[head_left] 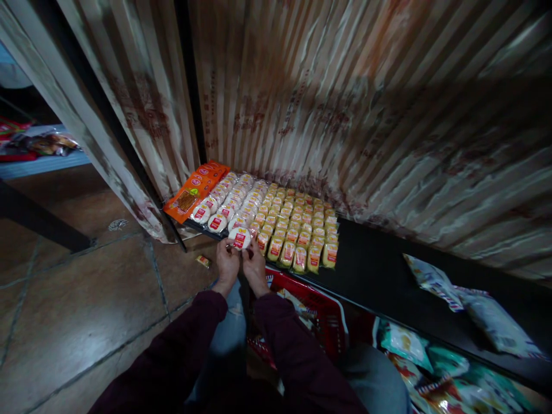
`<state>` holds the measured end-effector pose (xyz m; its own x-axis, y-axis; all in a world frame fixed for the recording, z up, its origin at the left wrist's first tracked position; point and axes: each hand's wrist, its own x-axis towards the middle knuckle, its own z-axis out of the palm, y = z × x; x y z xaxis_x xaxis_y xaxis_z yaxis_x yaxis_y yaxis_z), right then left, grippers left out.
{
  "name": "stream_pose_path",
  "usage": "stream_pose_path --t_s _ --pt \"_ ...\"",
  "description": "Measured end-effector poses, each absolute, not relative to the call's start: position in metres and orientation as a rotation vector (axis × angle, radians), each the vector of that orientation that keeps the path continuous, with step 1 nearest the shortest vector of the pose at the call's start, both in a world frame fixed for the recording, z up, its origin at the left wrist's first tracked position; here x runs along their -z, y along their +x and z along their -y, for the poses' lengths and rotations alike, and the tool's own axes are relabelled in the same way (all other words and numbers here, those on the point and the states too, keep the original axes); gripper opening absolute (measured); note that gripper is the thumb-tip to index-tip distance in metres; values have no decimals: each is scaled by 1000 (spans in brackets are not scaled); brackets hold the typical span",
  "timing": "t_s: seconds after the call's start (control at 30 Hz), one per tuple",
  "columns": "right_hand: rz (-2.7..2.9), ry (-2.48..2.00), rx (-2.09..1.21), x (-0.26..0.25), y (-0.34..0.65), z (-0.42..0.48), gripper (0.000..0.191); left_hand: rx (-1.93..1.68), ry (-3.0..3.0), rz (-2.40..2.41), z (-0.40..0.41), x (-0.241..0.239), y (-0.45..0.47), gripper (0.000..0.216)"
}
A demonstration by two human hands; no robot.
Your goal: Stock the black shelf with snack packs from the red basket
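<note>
Between both my hands is a round white packaged cake (240,238) with a red label. My left hand (227,261) pinches its left edge, and my right hand (254,263) grips its lower right edge. It is at the front end of a row of similar round white packaged cakes (232,201), laid in overlapping rows on the black shelf (366,259). Right of them stand several rows of small yellow packaged cakes (297,227). At the left end lies an orange snack packet (196,191).
Beneath the shelf edge is a red basket (328,313) with packets inside. Another basket at the lower right holds green and white bags (405,345). Crumpled blue-white bags (487,313) lie on the shelf's right part. A small packet (203,261) rests on the tiled floor; a curtain (302,98) hangs behind.
</note>
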<state>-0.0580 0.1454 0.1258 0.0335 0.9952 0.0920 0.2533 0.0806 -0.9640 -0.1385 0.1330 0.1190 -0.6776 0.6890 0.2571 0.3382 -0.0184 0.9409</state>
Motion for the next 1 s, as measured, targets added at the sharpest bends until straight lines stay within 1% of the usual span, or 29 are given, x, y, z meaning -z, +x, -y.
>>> stream_pose_path --t_s 0.1,0.27,0.57,0.77,1.0 --pt "1422 -1347 -990 -126 -66 -150 51 -1741 1069 -1998 -138 -113 -146 24" --pt "1445 -1358 -986 -123 -75 -154 48 -1733 1087 -2034 -142 -107 -157 25" --pt "1425 -1380 -991 -114 -82 -158 50 -1637 1194 -2165 -149 -112 -164 25" --pt "1406 -1400 -1001 -107 -84 -164 53 -1565 1311 -2176 -150 -114 -163 20" --pt "1426 -1423 -971 -115 -85 -169 56 -1498 1475 -2150 -151 -114 -163 22"
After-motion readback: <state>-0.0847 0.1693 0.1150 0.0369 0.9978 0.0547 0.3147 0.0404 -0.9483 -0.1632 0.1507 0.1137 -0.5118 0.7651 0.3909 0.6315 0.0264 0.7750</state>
